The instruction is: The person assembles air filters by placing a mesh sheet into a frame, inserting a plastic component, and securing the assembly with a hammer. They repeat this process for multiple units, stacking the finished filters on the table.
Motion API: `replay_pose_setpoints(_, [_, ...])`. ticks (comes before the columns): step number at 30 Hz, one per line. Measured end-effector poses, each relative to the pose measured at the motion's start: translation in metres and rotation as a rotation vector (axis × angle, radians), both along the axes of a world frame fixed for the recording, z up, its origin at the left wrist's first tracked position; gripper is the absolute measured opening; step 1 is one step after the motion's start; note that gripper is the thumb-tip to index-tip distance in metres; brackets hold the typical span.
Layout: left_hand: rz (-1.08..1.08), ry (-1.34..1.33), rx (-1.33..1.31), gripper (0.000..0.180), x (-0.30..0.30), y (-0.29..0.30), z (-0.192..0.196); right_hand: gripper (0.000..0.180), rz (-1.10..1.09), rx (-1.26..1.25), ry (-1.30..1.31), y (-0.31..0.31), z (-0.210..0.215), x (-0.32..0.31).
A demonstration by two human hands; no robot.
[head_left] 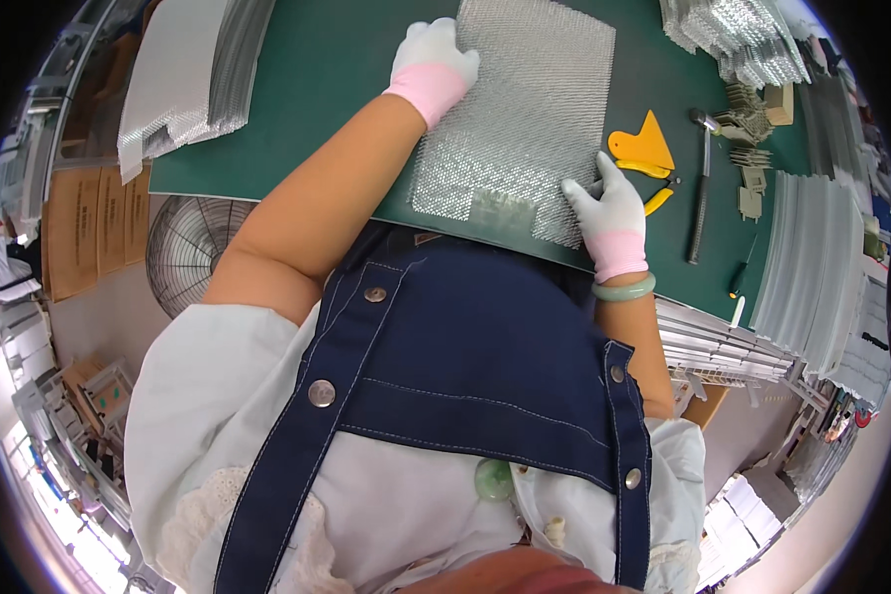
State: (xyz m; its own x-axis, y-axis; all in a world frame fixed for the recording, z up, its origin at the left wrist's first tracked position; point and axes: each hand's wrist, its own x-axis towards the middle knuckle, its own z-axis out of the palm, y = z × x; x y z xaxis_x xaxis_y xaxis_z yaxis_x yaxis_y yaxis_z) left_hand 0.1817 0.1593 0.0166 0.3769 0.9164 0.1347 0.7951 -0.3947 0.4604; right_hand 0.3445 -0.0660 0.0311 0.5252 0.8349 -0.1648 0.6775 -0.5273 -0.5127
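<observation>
A silvery metal mesh sheet (525, 109) lies flat on the green tabletop in front of me, its near edge close to the table's front edge. A small smooth rectangle shows through or on the mesh by that near edge. My left hand (434, 61), in a white glove with a pink cuff, has its fingers curled at the sheet's far left edge. At the near right corner, my right hand (609, 210), gloved alike, rests against the sheet's edge with thumb and fingers apart.
Right of the sheet lie a yellow scraper (645, 145), yellow-handled pliers (658, 198), a hammer (701, 188) and a screwdriver (741, 279). Stacked mesh panels stand at the left (183, 69), far right (738, 35) and right (797, 257). A floor fan (193, 247) is below the table's left side.
</observation>
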Motion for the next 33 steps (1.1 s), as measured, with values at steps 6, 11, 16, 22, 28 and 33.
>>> replay_pose_setpoints(6, [-0.017, 0.170, -0.010, 0.054, -0.032, -0.037, 0.029, 0.070, -0.071, 0.004, -0.249, -0.005, 0.011, -0.008])
replay_pose_setpoints(11, [-0.215, 0.275, -0.272, 0.044, -0.079, -0.094, 0.046, 0.061, -0.023, -0.042, -0.036, -0.020, 0.013, -0.004])
replay_pose_setpoints(16, [-0.297, 0.264, -0.231, 0.045, -0.080, -0.109, 0.049, 0.061, 0.041, -0.007, -0.029, -0.023, 0.005, -0.007])
replay_pose_setpoints(22, [-0.195, 0.368, -0.338, 0.050, -0.072, -0.104, 0.051, 0.073, 0.123, -0.013, -0.278, -0.025, 0.003, -0.021])
replay_pose_setpoints(28, [-0.160, 0.209, -0.286, 0.050, -0.083, -0.103, 0.038, 0.078, 0.126, 0.014, -0.314, -0.025, -0.002, -0.024])
replay_pose_setpoints(33, [-0.216, 0.269, -0.212, 0.049, -0.082, -0.110, 0.032, 0.078, 0.109, -0.011, -0.298, -0.024, 0.000, -0.025])
